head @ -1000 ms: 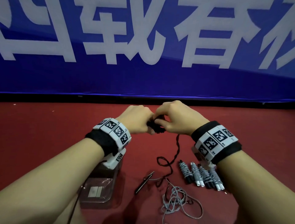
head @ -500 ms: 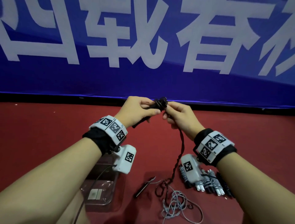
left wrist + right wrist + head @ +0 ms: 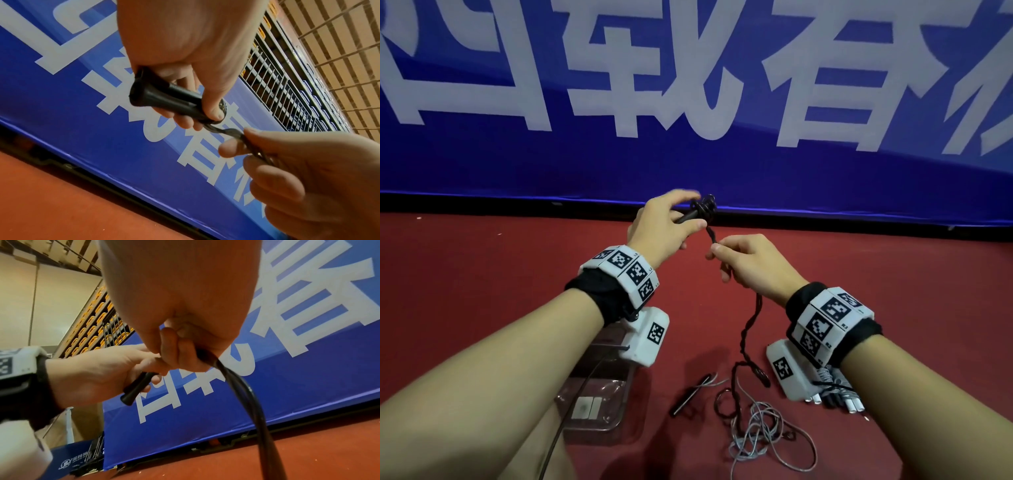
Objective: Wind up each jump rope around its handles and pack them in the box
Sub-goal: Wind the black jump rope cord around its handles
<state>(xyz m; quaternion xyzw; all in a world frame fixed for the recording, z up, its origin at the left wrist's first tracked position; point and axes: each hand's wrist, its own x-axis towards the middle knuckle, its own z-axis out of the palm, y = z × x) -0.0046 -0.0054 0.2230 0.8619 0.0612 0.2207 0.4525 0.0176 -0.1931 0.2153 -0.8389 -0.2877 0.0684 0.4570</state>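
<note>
My left hand (image 3: pixel 671 222) (image 3: pixel 185 68) grips the black handles (image 3: pixel 690 216) (image 3: pixel 164 100) (image 3: pixel 136 388) of a jump rope, held up in front of me. A few turns of black rope (image 3: pixel 704 206) circle the handles' far end. My right hand (image 3: pixel 748 263) (image 3: pixel 180 337) pinches the doubled black rope (image 3: pixel 712 236) (image 3: pixel 230 132) (image 3: pixel 242 391) just below the handles; the rest (image 3: pixel 748 325) hangs down to the red floor. A clear plastic box (image 3: pixel 599 407) sits on the floor under my left forearm.
Several wound grey ropes (image 3: pixel 839 394) with white handles lie at the right, partly behind my right wrist. A loose grey rope (image 3: pixel 760 431) and its dark handle (image 3: pixel 690 394) lie in the middle. A blue banner (image 3: pixel 688 102) closes the back of the red floor (image 3: pixel 465 291).
Both hands have risen. The right hand has come away from the handles, down and to the right, sliding along the rope, which is now stretched between the hands.
</note>
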